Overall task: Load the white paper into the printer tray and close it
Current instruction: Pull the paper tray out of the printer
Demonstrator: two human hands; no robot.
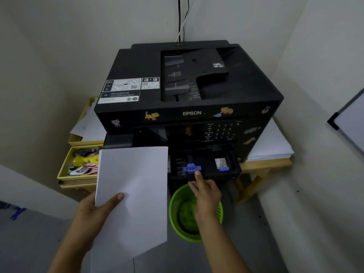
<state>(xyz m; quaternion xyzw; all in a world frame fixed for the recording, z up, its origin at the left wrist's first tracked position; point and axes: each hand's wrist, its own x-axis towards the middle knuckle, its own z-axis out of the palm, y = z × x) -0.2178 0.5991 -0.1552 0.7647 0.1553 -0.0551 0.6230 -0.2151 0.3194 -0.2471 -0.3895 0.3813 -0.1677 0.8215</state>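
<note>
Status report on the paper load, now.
Left hand holds white paper, not yet loaded. Right hand at open printer tray, thumb touching blue guide. Nothing blocks tray.

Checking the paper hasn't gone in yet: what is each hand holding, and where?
The left hand grips the white paper at its lower left edge. The right hand holds the printer tray by its front edge.
</note>
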